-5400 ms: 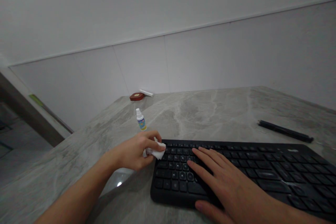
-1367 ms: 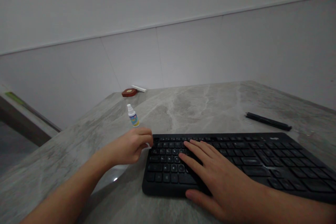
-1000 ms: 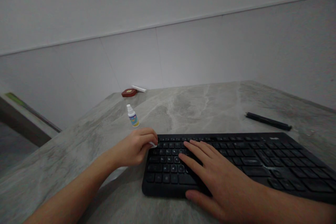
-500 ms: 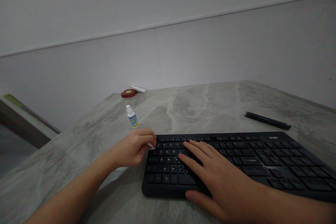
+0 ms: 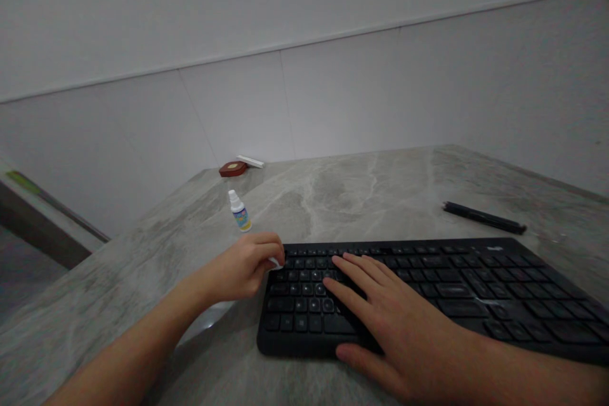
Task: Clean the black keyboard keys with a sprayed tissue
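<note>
Watching through the head camera, I have the left grip pinched nearly closed at the back-left corner of the black keyboard, a sliver of white wipe showing between thumb and fingers; how the rest is bunched I can't tell. The right grip lies spread and relaxed, fingers across the keys, grasping nothing. The keyboard sits flat toward the near side of the table.

I judge it stiff and fairly light, apt to slide on that smooth top, so a spread palm suits steadying it; to lift, I'd take its two short ends. The wipe should be soft, nearly weightless and easily torn, best pinched as a folded wad.

A small bottle stands just beyond the left grip, a slim black item lies toward the table's right edge, and a red case sits by the far-left corner.
</note>
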`<state>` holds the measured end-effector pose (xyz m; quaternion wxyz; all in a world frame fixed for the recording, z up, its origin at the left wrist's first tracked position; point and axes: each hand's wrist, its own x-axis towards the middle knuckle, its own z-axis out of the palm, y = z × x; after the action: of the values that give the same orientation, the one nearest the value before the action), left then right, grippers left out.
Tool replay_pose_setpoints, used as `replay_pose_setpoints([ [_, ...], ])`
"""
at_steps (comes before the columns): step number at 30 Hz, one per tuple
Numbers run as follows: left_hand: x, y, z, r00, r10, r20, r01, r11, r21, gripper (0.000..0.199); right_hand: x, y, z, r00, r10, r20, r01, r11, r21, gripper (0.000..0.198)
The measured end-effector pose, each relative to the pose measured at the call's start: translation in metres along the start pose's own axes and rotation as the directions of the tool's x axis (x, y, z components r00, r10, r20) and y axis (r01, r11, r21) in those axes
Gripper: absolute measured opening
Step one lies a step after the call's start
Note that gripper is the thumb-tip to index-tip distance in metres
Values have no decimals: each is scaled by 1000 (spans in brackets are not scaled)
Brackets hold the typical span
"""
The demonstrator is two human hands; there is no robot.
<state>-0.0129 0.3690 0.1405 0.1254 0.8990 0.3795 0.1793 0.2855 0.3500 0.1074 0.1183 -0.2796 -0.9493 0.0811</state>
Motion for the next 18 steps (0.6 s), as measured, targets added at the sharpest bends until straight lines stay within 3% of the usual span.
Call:
replay_pose_setpoints([
  [2, -1, -1, -1, 1000, 0, 29, 0, 1000, -13, 27, 0, 0, 0, 1000, -1, -4, 1, 1000, 5, 68],
  [7, 0, -1, 2, 998, -12, -55, 13, 1000, 9, 27, 0, -1, -1, 1000, 2, -6, -2, 1000, 14, 67],
  [11, 1, 2, 0, 1000, 25, 8, -25, 999, -23, 28, 1, -1, -1, 1000, 1, -6, -1, 1000, 24, 67],
  [18, 2, 6, 1, 998, -44, -37, 45, 999, 26, 25, 2, 0, -1, 1000, 6, 3, -6, 1000, 27, 67],
])
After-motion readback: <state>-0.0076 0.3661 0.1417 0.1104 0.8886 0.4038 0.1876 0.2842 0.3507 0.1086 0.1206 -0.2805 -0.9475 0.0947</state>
